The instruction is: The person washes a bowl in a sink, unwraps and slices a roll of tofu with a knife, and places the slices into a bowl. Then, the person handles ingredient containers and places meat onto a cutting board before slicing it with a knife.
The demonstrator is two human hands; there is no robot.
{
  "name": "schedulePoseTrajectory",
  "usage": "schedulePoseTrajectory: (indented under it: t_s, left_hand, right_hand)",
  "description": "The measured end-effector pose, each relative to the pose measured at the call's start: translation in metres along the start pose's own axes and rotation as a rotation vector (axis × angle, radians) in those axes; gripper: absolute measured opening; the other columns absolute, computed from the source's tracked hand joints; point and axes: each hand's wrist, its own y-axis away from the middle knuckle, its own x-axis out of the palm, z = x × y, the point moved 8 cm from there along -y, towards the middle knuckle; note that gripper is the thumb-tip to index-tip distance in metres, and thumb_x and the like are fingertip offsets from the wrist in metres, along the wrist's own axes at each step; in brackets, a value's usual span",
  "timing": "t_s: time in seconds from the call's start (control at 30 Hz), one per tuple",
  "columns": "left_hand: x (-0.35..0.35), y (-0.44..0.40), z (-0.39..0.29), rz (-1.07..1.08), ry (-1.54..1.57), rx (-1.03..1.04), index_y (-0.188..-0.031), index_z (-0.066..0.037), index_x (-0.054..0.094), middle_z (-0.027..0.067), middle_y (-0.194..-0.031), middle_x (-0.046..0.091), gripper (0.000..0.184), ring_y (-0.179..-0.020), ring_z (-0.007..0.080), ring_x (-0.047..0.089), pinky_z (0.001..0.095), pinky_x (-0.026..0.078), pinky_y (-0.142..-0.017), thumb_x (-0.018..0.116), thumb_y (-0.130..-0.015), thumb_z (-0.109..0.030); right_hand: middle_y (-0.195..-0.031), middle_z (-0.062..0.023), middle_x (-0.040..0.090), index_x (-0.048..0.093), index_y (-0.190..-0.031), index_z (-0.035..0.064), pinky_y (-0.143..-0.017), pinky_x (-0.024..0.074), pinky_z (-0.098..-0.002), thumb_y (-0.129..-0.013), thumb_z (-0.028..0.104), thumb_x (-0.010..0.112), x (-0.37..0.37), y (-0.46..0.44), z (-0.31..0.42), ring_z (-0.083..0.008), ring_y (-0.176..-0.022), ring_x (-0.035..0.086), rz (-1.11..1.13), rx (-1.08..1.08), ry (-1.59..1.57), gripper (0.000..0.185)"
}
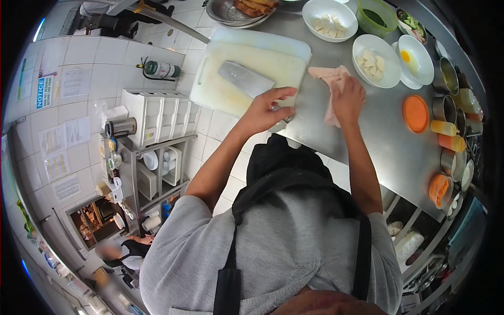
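Note:
My right hand (347, 100) presses down on a crumpled pink cloth (331, 76) on the steel counter, its fingers curled over the cloth. My left hand (265, 110) is over the near right corner of the white cutting board (210, 84), thumb and forefinger apart. Beside it lies a cleaver (245, 79), its broad blade flat on the board. The cleaver's handle end is hidden around my left hand, so contact there is unclear.
Bowls with white chunks (329, 21) (369, 62), a bowl with egg (416, 59) and a green tub (377, 17) line the counter's far side. An orange lid (416, 114) and sauce bottles (451, 143) stand right. Another person (126, 253) is at lower left.

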Motion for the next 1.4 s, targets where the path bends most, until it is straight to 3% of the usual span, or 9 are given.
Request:
schedulePoseTrajectory:
  t_s: [0.23, 0.43, 0.73, 0.8, 0.97, 1.07, 1.17, 1.27, 1.4]
  left_hand:
    - [0.005, 0.025, 0.017, -0.122, -0.519, 0.193, -0.135, -0.011, 0.066, 0.0179, -0.132, 0.060, 0.051, -0.113, 0.0371, 0.066, 0.0447, 0.056, -0.093, 0.079, -0.091, -0.032]
    - [-0.009, 0.048, 0.059, -0.169, -0.513, 0.081, -0.108, -0.005, 0.070, 0.0217, -0.132, 0.055, 0.031, -0.109, 0.0410, 0.064, 0.0478, 0.055, -0.094, 0.078, -0.088, -0.028]
    - [-0.092, 0.133, 0.119, -0.542, -0.409, -0.240, -0.128, -0.001, 0.051, 0.0284, -0.137, 0.045, 0.052, -0.109, 0.0445, 0.060, 0.0511, 0.055, -0.091, 0.063, -0.078, -0.003]
    - [-0.105, 0.142, 0.144, -0.681, -0.520, -0.136, -0.137, 0.004, 0.041, 0.0285, -0.133, 0.046, 0.059, -0.104, 0.0389, 0.057, 0.0477, 0.053, -0.085, 0.060, -0.081, -0.001]
    - [-0.113, 0.143, 0.192, -0.728, -0.005, -0.285, -0.144, 0.006, 0.036, 0.0250, -0.117, 0.054, 0.063, -0.100, 0.0341, 0.059, 0.0454, 0.052, -0.088, 0.060, -0.085, -0.002]
    - [-0.118, 0.146, 0.207, -0.670, 0.212, -0.206, -0.147, -0.006, 0.036, 0.0144, -0.104, 0.059, 0.058, -0.073, 0.0209, 0.060, 0.0365, 0.052, -0.065, 0.060, -0.094, -0.004]
    - [-0.122, 0.154, 0.201, -0.409, 0.976, -0.275, -0.145, -0.010, 0.037, 0.0121, -0.104, 0.058, 0.055, -0.068, 0.0190, 0.059, 0.0319, 0.050, -0.061, 0.057, -0.094, -0.001]
    - [-0.120, 0.164, 0.189, -0.280, 1.252, -0.287, -0.141, -0.015, 0.040, 0.0097, -0.105, 0.059, 0.048, -0.059, 0.0159, 0.055, 0.0291, 0.047, -0.056, 0.053, -0.096, -0.006]
    - [-0.119, 0.158, 0.191, -0.190, 1.346, -0.268, -0.133, -0.016, 0.045, 0.0100, -0.104, 0.059, 0.035, -0.057, 0.0165, 0.056, 0.0286, 0.046, -0.053, 0.052, -0.100, -0.010]
  right_hand:
    - [-0.113, -0.0103, 0.064, 0.071, -0.115, 0.0102, -0.095, 0.0493, -0.0461, -0.086, 0.020, 0.075, 0.009, 0.077, 0.054, -0.0327, -0.113, 0.060, 0.503, -0.280, -0.303, 0.031]
    - [-0.104, -0.0158, 0.067, 0.070, -0.108, 0.0020, -0.087, 0.0534, -0.0460, -0.082, 0.010, 0.074, -0.017, 0.005, 0.079, -0.0364, -0.099, 0.065, 0.510, 0.326, -0.746, 0.028]
    - [-0.115, -0.0132, 0.070, 0.071, -0.111, 0.0046, -0.091, 0.0516, -0.0501, -0.086, 0.018, 0.072, 0.124, -0.110, 0.316, -0.0375, -0.108, 0.063, 0.285, -0.378, -0.655, 0.029]
    - [-0.113, -0.0144, 0.069, 0.072, -0.113, 0.0064, -0.093, 0.0516, -0.0493, -0.090, 0.018, 0.068, 0.200, -0.073, 0.325, -0.0388, -0.106, 0.063, 0.654, -0.391, -0.225, 0.026]
    - [-0.093, -0.0135, 0.062, 0.066, -0.096, 0.0079, -0.084, 0.0517, -0.0470, -0.084, 0.012, 0.067, 0.133, 0.045, 0.325, -0.0351, -0.094, 0.061, 0.885, -0.655, -0.461, 0.012]
    - [-0.097, -0.0103, 0.067, 0.068, -0.105, 0.0053, -0.082, 0.0541, -0.0378, -0.090, 0.014, 0.069, 0.107, 0.043, 0.266, -0.0269, -0.092, 0.066, 1.048, -0.295, -0.698, 0.018]
    - [-0.110, -0.0035, 0.070, 0.066, -0.123, 0.0083, -0.082, 0.0573, -0.0326, -0.104, 0.018, 0.059, 0.121, 0.009, 0.197, -0.0135, -0.099, 0.068, 0.905, 0.821, -1.183, 0.023]
    - [-0.112, -0.0031, 0.070, 0.063, -0.130, 0.0064, -0.080, 0.0577, -0.0308, -0.105, 0.017, 0.057, 0.135, -0.030, 0.224, -0.0143, -0.095, 0.068, 0.606, 1.060, -1.453, 0.028]
    - [-0.107, -0.0069, 0.072, 0.064, -0.129, 0.0051, -0.084, 0.0564, -0.0360, -0.099, 0.014, 0.061, 0.215, 0.021, 0.307, -0.0171, -0.096, 0.067, 0.909, 0.494, -1.011, 0.031]
